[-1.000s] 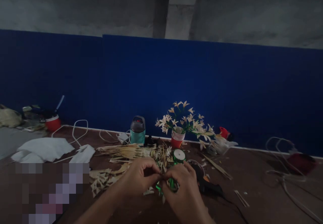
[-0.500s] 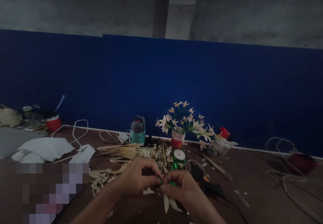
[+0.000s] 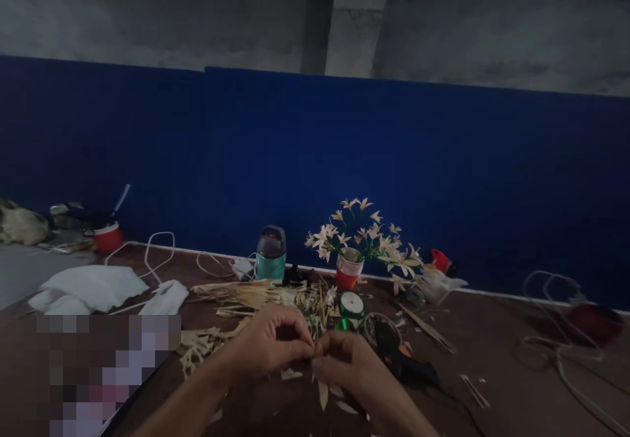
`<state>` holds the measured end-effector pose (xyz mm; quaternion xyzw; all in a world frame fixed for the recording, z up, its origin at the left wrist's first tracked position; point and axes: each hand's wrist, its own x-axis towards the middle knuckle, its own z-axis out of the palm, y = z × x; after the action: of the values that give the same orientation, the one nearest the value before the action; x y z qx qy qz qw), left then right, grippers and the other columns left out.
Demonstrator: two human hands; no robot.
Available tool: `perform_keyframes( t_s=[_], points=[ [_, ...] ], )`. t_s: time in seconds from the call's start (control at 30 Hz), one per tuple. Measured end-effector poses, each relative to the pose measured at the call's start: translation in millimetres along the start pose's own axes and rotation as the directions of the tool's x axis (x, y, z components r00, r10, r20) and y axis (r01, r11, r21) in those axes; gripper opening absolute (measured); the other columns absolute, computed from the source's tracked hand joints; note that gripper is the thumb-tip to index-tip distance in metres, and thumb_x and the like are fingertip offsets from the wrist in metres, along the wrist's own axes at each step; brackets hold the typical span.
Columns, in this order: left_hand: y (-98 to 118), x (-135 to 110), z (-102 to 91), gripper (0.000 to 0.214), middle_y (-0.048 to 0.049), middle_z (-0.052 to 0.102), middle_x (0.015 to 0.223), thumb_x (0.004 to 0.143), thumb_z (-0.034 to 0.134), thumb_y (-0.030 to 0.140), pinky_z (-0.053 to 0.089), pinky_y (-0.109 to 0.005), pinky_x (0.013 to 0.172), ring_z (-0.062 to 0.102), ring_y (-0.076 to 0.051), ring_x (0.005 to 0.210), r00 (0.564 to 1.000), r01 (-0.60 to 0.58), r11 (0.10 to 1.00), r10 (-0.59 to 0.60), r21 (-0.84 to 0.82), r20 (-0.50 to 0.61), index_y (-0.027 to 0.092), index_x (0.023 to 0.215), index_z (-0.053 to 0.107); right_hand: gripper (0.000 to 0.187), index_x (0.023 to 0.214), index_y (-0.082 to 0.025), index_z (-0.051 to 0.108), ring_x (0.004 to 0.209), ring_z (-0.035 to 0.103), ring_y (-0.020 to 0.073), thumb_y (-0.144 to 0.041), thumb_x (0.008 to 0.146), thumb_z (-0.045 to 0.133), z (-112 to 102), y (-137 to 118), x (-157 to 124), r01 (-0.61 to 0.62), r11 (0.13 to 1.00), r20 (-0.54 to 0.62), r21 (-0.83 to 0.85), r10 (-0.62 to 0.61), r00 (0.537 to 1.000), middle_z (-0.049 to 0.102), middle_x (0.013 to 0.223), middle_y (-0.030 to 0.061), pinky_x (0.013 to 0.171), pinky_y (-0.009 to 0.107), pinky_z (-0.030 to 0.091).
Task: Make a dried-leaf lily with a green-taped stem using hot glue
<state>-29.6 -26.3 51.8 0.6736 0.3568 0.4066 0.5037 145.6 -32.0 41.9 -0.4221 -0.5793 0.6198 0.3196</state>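
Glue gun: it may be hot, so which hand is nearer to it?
Right. The right hand lies just left of the glue gun; the left hand is farther left, beyond the right hand.

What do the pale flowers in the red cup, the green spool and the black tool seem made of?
The cream star-shaped flowers in the red striped cup look like matte dried leaf or husk, matching the pale strips heaped nearby. The shiny green spool looks like glossy ribbon; it glints. The black gun-shaped tool is probably dull plastic.
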Motion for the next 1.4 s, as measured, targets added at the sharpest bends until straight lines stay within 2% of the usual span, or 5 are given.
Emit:
perform_keyframes(
  t_s=[0.13, 0.3, 0.6, 0.8, 1.4],
  points=[
    [-7.0, 3.5, 5.1, 0.011, 0.0013, 0.057, 0.058, 0.063, 0.069, 0.023, 0.041, -0.021, 0.048, 0.052, -0.009, 0.05, 0.996, 0.078, 0.997, -0.077, 0.017, -0.043, 0.013, 0.062, 0.064, 0.003, 0.059, -0.018, 0.059, 0.069, 0.055, 0.0176, -0.016, 0.061, 0.059, 3.2, -6.8, -5.2, 0.202, 0.766, -0.207, -0.61, -0.4, 0.893, 0.06, 0.064, 0.0007, 0.076, 0.033, 0.038],
    [-11.0, 4.6, 6.6, 0.011, 0.0021, 0.058, 0.059, 0.063, 0.068, 0.023, 0.042, -0.02, 0.047, 0.053, -0.008, 0.048, 0.994, 0.098, 0.994, -0.1, -0.052, -0.039, 0.013, 0.065, 0.065, 0.009, 0.058, -0.02, 0.059, 0.067, 0.057, 0.0172, -0.012, 0.06, 0.055, 4.3, -6.1, -7.5, 0.259, 0.569, -0.147, -0.781, -0.57, 0.809, 0.062, 0.063, -0.0004, 0.095, 0.046, 0.024],
    [-1.0, 0.2, 0.1, 0.01, -0.0008, 0.062, 0.067, 0.065, 0.072, 0.025, 0.046, -0.02, 0.053, 0.056, -0.009, 0.057, 0.998, -0.034, 0.999, 0.036, -0.036, 0.054, 0.018, 0.07, 0.071, 0.005, 0.057, -0.016, 0.059, 0.049, 0.043, 0.0092, -0.021, 0.058, 0.062, 1.5, -6.6, -6.7, 0.066, 0.987, -0.129, -0.146, -0.085, 0.988, 0.052, 0.051, -0.0036, 0.049, 0.022, 0.034],
    [2.3, -2.3, 2.0, 0.015, -0.0016, 0.063, 0.066, 0.065, 0.072, 0.03, 0.045, -0.019, 0.051, 0.056, -0.008, 0.054, 0.993, -0.025, 0.988, 0.042, -0.153, 0.115, 0.016, 0.068, 0.069, 0.012, 0.057, -0.014, 0.06, 0.042, 0.039, 0.0049, -0.019, 0.051, 0.068, -1.8, -5.4, -4.5, -0.136, 0.949, 0.169, 0.283, 0.09, 0.981, 0.055, 0.048, -0.0034, 0.045, 0.019, 0.028],
    [-4.9, 2.4, -7.7, 0.02, -0.0037, 0.056, 0.094, 0.06, 0.074, 0.035, 0.043, -0.024, 0.062, 0.053, -0.012, 0.073, 0.988, -0.001, 0.986, 0.026, -0.164, 0.153, 0.017, 0.066, 0.068, 0.021, 0.08, -0.018, 0.063, 0.077, 0.055, 0.0175, -0.036, 0.071, 0.06, -8.4, -9.2, 4.9, 0.235, 0.971, -0.125, -0.054, -0.24, 0.963, 0.061, 0.082, 0.0045, 0.07, 0.028, 0.042]
  ],
)
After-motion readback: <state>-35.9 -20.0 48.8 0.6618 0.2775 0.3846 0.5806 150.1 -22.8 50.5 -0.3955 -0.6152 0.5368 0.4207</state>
